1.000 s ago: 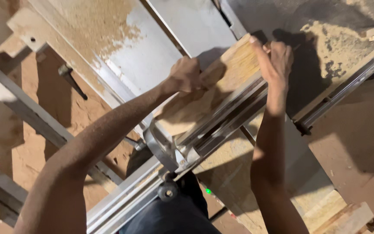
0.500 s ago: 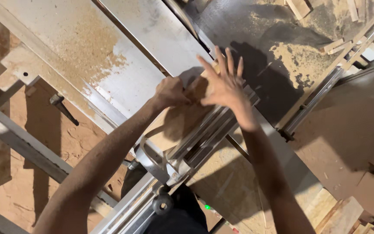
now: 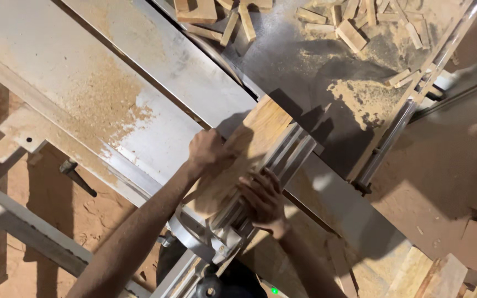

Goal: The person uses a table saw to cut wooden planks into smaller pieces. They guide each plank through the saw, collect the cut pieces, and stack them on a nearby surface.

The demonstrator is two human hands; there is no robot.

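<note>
A flat wooden board (image 3: pixel 261 122) lies on the grey metal saw table (image 3: pixel 139 83), its right edge against a ribbed metal fence (image 3: pixel 292 150). My left hand (image 3: pixel 208 152) presses down on the board's left edge, fingers curled over it. Nearer to me, my right hand (image 3: pixel 260 200) rests on the board's near end beside the fence, with the fingers bent onto the wood. The board's middle lies in shadow under both hands. Its far end reaches the dark table section dusted with sawdust (image 3: pixel 354 99).
Several small wood offcuts (image 3: pixel 354 30) lie scattered at the table's far end. A steel rail (image 3: pixel 396 132) runs diagonally on the right. Wooden blocks (image 3: pixel 443 276) sit at lower right. A metal frame beam (image 3: pixel 23 226) crosses the sawdust-covered floor at the left.
My right hand has drawn back from the board's far end to its near end by the fence. The left hand has stayed on the board. More of the far table shows.
</note>
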